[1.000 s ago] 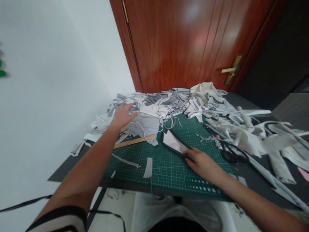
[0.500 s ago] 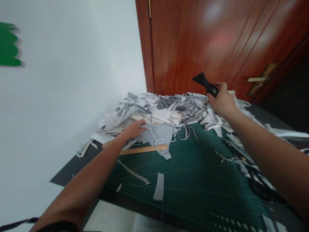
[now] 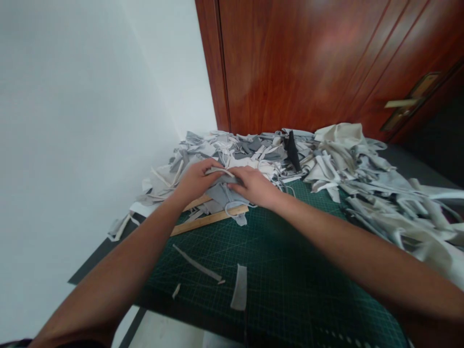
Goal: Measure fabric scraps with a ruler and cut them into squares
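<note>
My left hand is closed on the left end of a grey fabric scrap, thumb and fingers pinching it. My right hand grips the right end of the same scrap. The scrap is raised between them, its top edge pale and slightly bowed. Underneath lie more grey scraps with a thin cord curling at their edge. A black scrap rests on the fabric pile behind my right hand.
A wooden ruler lies on the green cutting mat. Nearer me are a short pale strip and a thin strip. Pale fabric heaps up on the right. A white wall and a wooden door stand behind.
My right hand has let go of the black scrap, which now lies on the pile. It has moved left to the grey scrap, which is now lifted between both hands.
</note>
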